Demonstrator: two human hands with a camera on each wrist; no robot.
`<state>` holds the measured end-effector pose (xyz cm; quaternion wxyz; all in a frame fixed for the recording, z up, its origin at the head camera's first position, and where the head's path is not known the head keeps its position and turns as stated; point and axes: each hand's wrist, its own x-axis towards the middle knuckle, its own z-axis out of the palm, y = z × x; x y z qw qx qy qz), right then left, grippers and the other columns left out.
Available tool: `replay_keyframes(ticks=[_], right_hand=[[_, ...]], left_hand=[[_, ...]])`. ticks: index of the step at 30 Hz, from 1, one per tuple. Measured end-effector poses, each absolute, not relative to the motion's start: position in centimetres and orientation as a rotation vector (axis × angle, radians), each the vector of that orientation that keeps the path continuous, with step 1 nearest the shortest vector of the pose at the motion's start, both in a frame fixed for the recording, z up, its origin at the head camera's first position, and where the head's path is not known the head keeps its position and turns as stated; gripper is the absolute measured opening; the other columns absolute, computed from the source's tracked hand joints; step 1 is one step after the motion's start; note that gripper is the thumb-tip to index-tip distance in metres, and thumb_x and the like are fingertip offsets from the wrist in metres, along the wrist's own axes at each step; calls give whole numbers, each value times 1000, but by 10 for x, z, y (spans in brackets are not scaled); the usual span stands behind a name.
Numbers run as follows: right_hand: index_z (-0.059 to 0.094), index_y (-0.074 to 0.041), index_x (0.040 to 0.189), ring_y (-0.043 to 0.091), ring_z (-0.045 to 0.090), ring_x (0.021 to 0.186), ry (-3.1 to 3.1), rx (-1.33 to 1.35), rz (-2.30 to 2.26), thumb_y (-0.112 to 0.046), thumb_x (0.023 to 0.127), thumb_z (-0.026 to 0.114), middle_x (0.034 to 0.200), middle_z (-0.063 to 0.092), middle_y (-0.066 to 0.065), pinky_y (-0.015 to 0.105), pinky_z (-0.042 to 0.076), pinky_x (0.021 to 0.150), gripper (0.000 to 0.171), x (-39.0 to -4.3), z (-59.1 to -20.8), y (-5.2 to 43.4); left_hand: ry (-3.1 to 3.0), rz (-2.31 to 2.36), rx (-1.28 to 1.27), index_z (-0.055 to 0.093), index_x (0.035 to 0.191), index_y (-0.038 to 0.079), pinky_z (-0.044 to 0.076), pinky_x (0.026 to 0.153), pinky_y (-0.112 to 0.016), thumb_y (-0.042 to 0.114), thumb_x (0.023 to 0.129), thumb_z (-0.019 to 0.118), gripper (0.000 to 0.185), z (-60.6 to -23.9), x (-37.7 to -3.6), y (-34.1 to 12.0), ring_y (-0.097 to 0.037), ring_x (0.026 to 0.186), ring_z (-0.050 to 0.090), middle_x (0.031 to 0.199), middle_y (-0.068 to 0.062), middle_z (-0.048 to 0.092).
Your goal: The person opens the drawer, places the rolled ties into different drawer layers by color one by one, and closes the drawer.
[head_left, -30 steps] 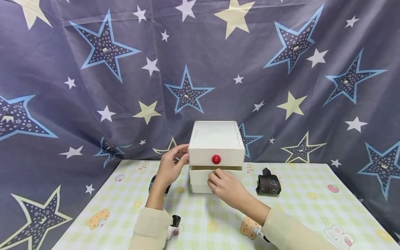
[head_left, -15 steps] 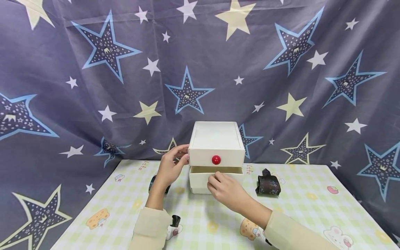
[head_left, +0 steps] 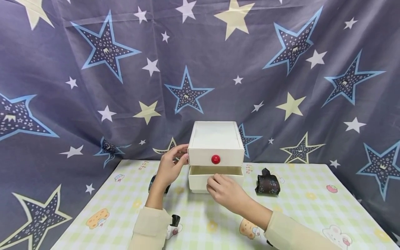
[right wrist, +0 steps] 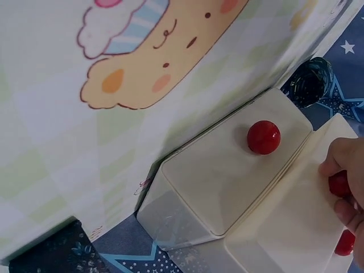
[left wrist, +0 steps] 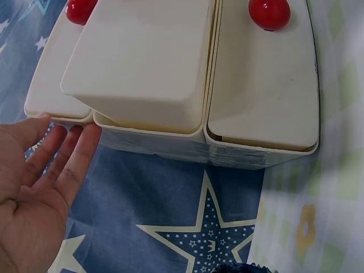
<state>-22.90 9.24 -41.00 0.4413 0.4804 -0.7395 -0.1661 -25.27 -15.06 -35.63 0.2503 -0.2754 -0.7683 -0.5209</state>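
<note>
A white drawer unit (head_left: 215, 135) with three stacked drawers stands on the table. The middle drawer (head_left: 198, 182) is partly pulled out, its inside showing as a strip below the top drawer. My right hand (head_left: 226, 192) pinches that drawer's red knob (right wrist: 339, 185) between thumb and fingers, mostly covering it. My left hand (head_left: 170, 166) rests against the unit's left side near the top. In the left wrist view, its thumb lies at the top drawer's front edge and its fingers are fairly straight along the wall. The top drawer (left wrist: 57, 91) and bottom drawer (left wrist: 264, 85) are closed.
A dark, flower-patterned rolled cloth, like a necktie (head_left: 267, 183), lies right of the unit. Another dark roll (right wrist: 310, 82) lies left of it, partly behind my left arm. Small black pieces (head_left: 176, 220) show beside my sleeves. A starry curtain (head_left: 125, 86) hangs behind the table.
The middle drawer has slid farther out towards me, and the gap above it has grown. My right hand has moved slightly nearer with the knob. The left hand has stayed in place.
</note>
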Motion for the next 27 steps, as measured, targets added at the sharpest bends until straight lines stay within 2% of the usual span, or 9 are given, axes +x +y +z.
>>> replay_keyframes(ticks=[4, 12, 19, 24, 27], right_hand=[[71, -6, 97, 21, 52, 84, -1829, 1204, -410, 1, 105, 30, 98, 59, 6, 28, 47, 69, 43, -228, -410, 93], [70, -5, 96, 22, 51, 83, -1810, 1217, -380, 1, 100, 40, 97, 59, 7, 28, 47, 69, 30, -223, -410, 96], [71, -5, 96, 21, 52, 83, -1784, 1231, -379, -2, 95, 48, 97, 59, 7, 28, 48, 70, 23, -220, -411, 95], [72, -5, 95, 22, 53, 84, -1759, 1240, -375, -1, 97, 44, 97, 59, 7, 29, 49, 71, 28, -219, -411, 95], [72, -6, 95, 23, 54, 85, -1750, 1248, -380, 0, 97, 41, 97, 59, 7, 28, 49, 71, 32, -216, -410, 93]], left_hand=[[-2088, -1436, -751, 62, 133, -6, 63, 71, -39, -7, 97, 64, 35, -357, -254, -150, -41, 95, 70, 112, -22, 68], [-2103, -1457, -748, 63, 132, -4, 63, 73, -42, -5, 98, 64, 35, -357, -256, -148, -35, 94, 71, 112, -20, 68], [-2104, -1452, -743, 62, 133, -5, 62, 73, -46, -6, 98, 64, 35, -357, -254, -149, -38, 94, 71, 112, -21, 68], [-2122, -1439, -728, 62, 134, -5, 63, 72, -38, -6, 98, 64, 36, -364, -264, -152, -38, 94, 71, 113, -22, 68], [-2124, -1441, -713, 62, 135, -2, 63, 72, -41, -4, 98, 64, 37, -372, -274, -156, -39, 94, 71, 114, -21, 68]])
